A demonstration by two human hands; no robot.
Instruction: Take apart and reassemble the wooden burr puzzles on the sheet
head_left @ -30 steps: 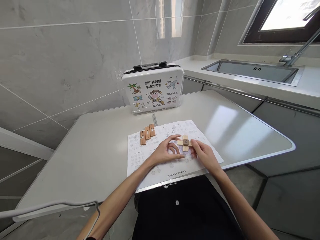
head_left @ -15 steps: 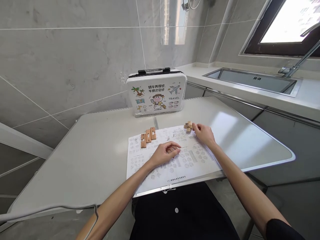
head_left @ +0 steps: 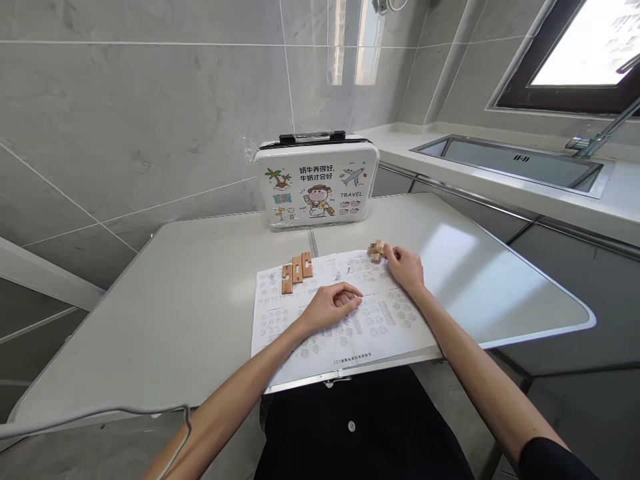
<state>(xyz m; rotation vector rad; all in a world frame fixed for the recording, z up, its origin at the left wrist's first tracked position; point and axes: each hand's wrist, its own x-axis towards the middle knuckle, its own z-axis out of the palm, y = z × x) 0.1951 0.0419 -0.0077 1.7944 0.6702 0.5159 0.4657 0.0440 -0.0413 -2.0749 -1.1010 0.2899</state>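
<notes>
My right hand (head_left: 406, 267) pinches the right side of a small wooden interlocking puzzle (head_left: 375, 250) made of pale notched pieces. The puzzle sits at the far right edge of a printed instruction sheet (head_left: 280, 333). On the sheet's middle rests my left hand (head_left: 333, 305), its fingers loosely curled, the thumb apart from them and nothing in its grasp. Toward the sheet's far left corner lie three flat, notched wooden puzzle pieces (head_left: 297, 270), side by side in a staggered row with dark marks on them.
The sheet covers the near middle of a pale folding table (head_left: 165, 293). Behind it stands a white cartoon-printed case (head_left: 317, 183) in clear plastic wrap. To the right runs a counter with a sink (head_left: 515, 160) and tap. A grey cable (head_left: 100, 412) crosses the lower left.
The view has shifted slightly. My right hand stays at the wooden puzzle, which looks a little turned. My left hand and the three flat pieces have kept their places on the sheet.
</notes>
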